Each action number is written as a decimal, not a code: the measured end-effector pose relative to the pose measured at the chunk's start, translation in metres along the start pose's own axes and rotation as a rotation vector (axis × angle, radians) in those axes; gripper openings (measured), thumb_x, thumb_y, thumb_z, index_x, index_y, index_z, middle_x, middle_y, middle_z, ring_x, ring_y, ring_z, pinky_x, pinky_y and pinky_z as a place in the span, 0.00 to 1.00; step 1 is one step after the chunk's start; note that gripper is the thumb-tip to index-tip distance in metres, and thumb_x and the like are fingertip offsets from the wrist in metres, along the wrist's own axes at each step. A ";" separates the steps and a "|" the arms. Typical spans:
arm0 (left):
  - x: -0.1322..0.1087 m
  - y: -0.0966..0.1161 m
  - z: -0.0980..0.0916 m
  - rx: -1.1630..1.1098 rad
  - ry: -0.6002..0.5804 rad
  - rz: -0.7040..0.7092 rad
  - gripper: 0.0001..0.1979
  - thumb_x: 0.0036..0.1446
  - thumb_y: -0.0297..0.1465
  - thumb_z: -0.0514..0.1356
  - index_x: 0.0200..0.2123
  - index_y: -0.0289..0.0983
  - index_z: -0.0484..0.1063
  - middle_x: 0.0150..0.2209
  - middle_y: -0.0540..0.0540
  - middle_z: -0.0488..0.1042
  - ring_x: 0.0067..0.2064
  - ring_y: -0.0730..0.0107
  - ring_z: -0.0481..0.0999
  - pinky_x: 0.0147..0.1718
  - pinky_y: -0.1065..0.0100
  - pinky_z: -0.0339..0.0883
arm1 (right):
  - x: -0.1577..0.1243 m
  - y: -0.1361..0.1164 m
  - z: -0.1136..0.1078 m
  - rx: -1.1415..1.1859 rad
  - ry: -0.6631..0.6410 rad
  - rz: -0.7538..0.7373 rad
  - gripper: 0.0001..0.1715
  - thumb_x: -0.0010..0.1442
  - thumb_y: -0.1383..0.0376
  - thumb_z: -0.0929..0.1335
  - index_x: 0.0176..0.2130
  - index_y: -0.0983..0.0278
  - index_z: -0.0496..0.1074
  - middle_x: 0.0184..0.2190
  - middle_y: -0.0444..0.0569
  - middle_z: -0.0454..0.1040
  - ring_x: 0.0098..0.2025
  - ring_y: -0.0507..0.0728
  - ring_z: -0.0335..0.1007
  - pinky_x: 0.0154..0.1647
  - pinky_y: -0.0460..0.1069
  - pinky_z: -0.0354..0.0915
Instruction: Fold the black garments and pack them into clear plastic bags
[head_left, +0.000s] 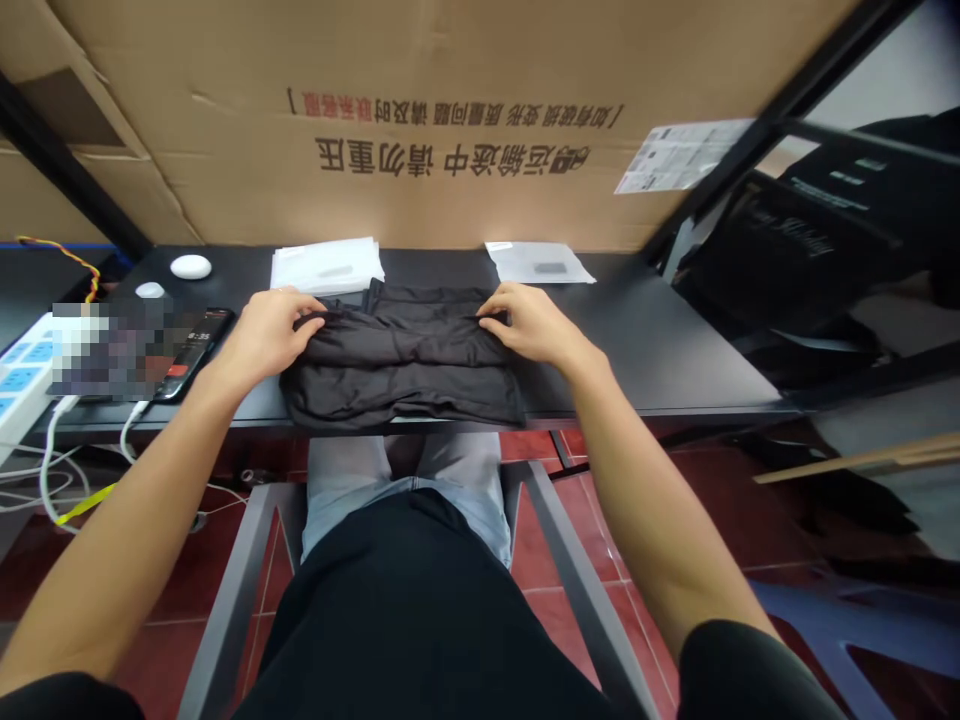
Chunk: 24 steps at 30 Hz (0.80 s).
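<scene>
The left hand (271, 335) and right hand (531, 323) stand well apart, one at each end of a folded black cloth garment (401, 370), with the fingers of both pinching the fabric along its upper fold. The garment lies flat and rumpled at the near edge of a matte black worktop (645, 350), directly in front of the person's lap.

Just beyond it, a stack of white plastic-film sheets (326, 265) touches the garment's far edge near the left hand, while a flat, translucent plastic bag (538, 262) lies nearer the right hand. Further left are a white oval object (190, 267), a smaller white round object (150, 290), and a black smartphone (206, 350), partly blurred out, beside a white power strip (22, 380) with white cables (52, 470) hanging from it. A large brown cardboard sheet printed with black and red characters (420, 130) stands behind the worktop, above a red tile floor (547, 620).
</scene>
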<state>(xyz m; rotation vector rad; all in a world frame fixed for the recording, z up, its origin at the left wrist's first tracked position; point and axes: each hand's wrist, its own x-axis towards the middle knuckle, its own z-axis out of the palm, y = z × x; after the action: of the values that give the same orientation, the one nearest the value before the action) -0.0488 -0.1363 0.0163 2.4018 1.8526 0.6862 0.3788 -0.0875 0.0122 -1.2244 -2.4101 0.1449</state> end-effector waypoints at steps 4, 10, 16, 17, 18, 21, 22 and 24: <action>-0.008 0.007 -0.001 -0.064 0.218 0.041 0.14 0.74 0.39 0.58 0.51 0.40 0.80 0.53 0.38 0.82 0.56 0.51 0.81 0.62 0.52 0.75 | -0.006 -0.013 -0.011 0.049 0.192 0.024 0.14 0.72 0.63 0.69 0.49 0.60 0.86 0.50 0.58 0.85 0.53 0.69 0.82 0.61 0.65 0.76; -0.070 0.002 -0.021 -0.298 0.091 0.267 0.02 0.68 0.34 0.61 0.43 0.44 0.73 0.60 0.43 0.84 0.61 0.53 0.83 0.67 0.50 0.75 | -0.067 -0.049 -0.036 0.230 0.081 -0.138 0.08 0.72 0.61 0.70 0.46 0.53 0.83 0.57 0.52 0.86 0.58 0.66 0.84 0.65 0.62 0.77; -0.107 0.002 -0.040 -0.347 -0.231 0.333 0.05 0.63 0.34 0.65 0.35 0.44 0.72 0.60 0.42 0.86 0.63 0.49 0.82 0.65 0.47 0.76 | -0.117 -0.061 -0.029 0.315 -0.157 -0.221 0.07 0.71 0.54 0.75 0.43 0.54 0.81 0.59 0.53 0.87 0.59 0.67 0.86 0.63 0.62 0.80; -0.103 0.005 -0.041 -0.336 -0.223 0.312 0.06 0.63 0.36 0.64 0.34 0.44 0.72 0.59 0.42 0.86 0.61 0.49 0.83 0.64 0.48 0.76 | -0.117 -0.058 -0.029 0.328 -0.162 -0.212 0.09 0.72 0.52 0.75 0.43 0.54 0.81 0.59 0.53 0.87 0.59 0.67 0.86 0.63 0.62 0.80; -0.096 0.007 -0.041 -0.322 -0.184 0.290 0.07 0.65 0.38 0.64 0.34 0.44 0.73 0.57 0.42 0.87 0.59 0.50 0.84 0.63 0.50 0.77 | -0.114 -0.055 -0.029 0.338 -0.152 -0.190 0.11 0.73 0.51 0.74 0.44 0.54 0.82 0.59 0.53 0.87 0.59 0.67 0.86 0.63 0.62 0.80; -0.060 0.019 -0.037 -0.228 -0.043 0.240 0.11 0.68 0.43 0.62 0.38 0.44 0.78 0.52 0.43 0.87 0.53 0.54 0.85 0.60 0.54 0.78 | -0.093 -0.043 -0.030 0.285 -0.050 -0.112 0.12 0.76 0.52 0.70 0.46 0.53 0.83 0.59 0.52 0.87 0.60 0.66 0.86 0.67 0.63 0.79; -0.046 0.025 -0.034 -0.177 -0.051 0.243 0.12 0.69 0.44 0.63 0.42 0.44 0.80 0.52 0.43 0.87 0.53 0.54 0.85 0.60 0.54 0.78 | -0.083 -0.038 -0.030 0.234 -0.021 -0.108 0.12 0.76 0.53 0.71 0.47 0.53 0.84 0.60 0.52 0.86 0.62 0.67 0.85 0.69 0.64 0.77; -0.019 0.037 -0.026 -0.071 -0.172 0.315 0.16 0.68 0.46 0.65 0.50 0.44 0.83 0.57 0.43 0.85 0.57 0.52 0.83 0.62 0.53 0.77 | -0.063 -0.029 -0.028 0.119 -0.028 -0.147 0.12 0.74 0.55 0.72 0.51 0.55 0.85 0.64 0.55 0.84 0.66 0.70 0.81 0.72 0.67 0.75</action>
<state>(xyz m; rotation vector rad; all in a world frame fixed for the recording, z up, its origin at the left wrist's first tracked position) -0.0276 -0.1712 0.0441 2.6373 1.3801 0.5274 0.4016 -0.1580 0.0248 -0.9959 -2.4663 0.2580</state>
